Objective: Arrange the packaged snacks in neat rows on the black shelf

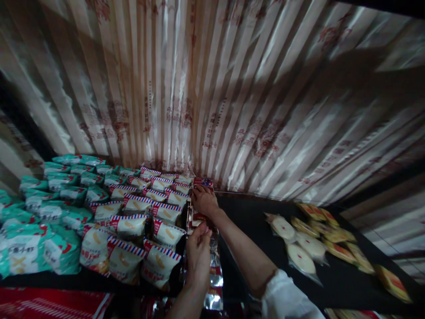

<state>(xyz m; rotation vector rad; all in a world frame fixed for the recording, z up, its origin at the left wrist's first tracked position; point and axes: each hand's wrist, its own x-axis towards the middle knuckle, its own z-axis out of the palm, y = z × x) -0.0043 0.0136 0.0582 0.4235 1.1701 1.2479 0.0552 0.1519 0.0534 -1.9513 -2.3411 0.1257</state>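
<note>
My right hand reaches to the back of a dark shelf and closes on a small red and blue snack pack against the rear wall. Nearer me, my left hand pinches a thin red and silver pack in the same narrow column. Shiny silver packs from that column lie below my left hand. Directly left of both hands are rows of white snack bags with red and blue striped tops.
Teal snack bags fill the shelf's far left. On the right lie clear-wrapped round white cakes and orange-yellow packs. A glossy striped panel rises behind the shelf. Red packaging shows below the front edge.
</note>
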